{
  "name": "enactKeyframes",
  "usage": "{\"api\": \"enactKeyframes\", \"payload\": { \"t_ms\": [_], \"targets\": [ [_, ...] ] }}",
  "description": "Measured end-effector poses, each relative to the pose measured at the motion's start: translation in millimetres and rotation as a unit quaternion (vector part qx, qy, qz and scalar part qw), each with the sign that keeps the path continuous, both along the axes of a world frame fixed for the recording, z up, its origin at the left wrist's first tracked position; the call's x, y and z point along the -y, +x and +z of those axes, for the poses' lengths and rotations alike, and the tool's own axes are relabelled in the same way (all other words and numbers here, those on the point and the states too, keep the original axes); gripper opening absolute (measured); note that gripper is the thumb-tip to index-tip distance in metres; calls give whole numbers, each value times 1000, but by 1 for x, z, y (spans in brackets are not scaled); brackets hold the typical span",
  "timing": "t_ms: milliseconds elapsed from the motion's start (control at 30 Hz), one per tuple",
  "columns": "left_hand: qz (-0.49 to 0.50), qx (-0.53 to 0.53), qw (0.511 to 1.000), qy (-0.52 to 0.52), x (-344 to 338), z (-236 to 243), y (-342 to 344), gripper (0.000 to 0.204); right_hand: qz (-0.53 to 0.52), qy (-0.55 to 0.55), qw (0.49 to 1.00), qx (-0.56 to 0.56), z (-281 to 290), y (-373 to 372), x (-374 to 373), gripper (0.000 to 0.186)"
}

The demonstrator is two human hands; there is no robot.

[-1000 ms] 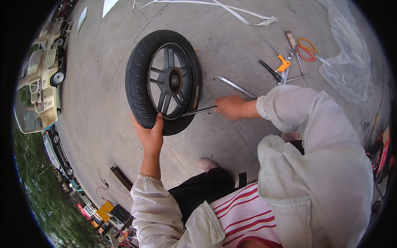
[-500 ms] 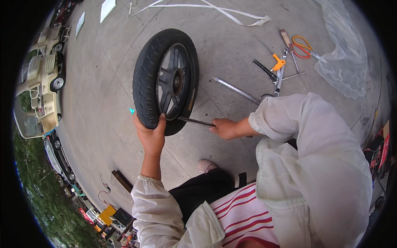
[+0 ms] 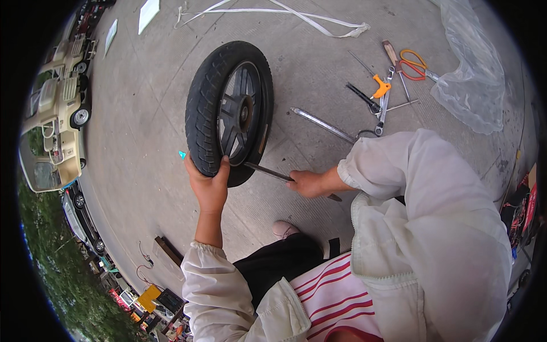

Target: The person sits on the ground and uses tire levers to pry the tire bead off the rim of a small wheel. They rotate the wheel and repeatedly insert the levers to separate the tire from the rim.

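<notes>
A black tyre on a dark spoked wheel rim stands upright on the ground before me. My left hand grips the tyre's near edge, its thumb by the rim and its fingers hidden behind the tread. In my right hand is a tyre lever, a flat dark metal bar. The far end of the lever meets the wheel where tyre and rim join, close to my left thumb; whether it is under the bead I cannot tell. Its other end sticks out below my right hand.
On the ground to the right lie a second metal bar, an orange-handled tool, spanners, a wooden-handled screwdriver, scissors and a clear plastic sheet. White strapping lies beyond. Parked vehicles stand far left.
The outer end of the tyre lever has swung down toward me, with my right hand slightly lower and further left. My left hand keeps its hold, and the wheel has barely moved.
</notes>
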State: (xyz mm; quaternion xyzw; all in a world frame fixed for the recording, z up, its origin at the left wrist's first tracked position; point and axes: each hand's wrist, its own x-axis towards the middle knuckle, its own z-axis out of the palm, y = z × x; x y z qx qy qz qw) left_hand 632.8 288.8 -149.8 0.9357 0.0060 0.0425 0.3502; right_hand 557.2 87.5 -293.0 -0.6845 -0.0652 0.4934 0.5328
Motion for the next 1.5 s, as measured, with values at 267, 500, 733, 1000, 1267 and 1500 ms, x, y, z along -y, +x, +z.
{"api": "enactKeyframes", "payload": {
  "t_ms": [267, 500, 733, 1000, 1267, 1500],
  "targets": [
    [2, -3, 1000, 0, -3, -1, 3, 70, 45, 14, 999, -20, -6, -1, -6, 47],
    [7, -7, 1000, -17, 0, 2, 6, 68, 86, 16, 994, -67, 2, 0, -12, 57],
    [24, -15, 999, -34, 2, 4, 7, 68, 178, 30, 981, -63, -7, 0, -26, 54],
    [51, -50, 996, -62, -15, 3, 11, 83, 249, -58, 961, 107, -44, 11, -39, 53],
    [81, -130, 974, -170, -27, -26, -13, 79, 229, -55, 962, 137, -63, 23, -32, 43],
    [109, -163, 973, -121, -20, 19, -2, 51, 279, 70, 958, 15, -33, 25, -9, 39]
  ]
}}
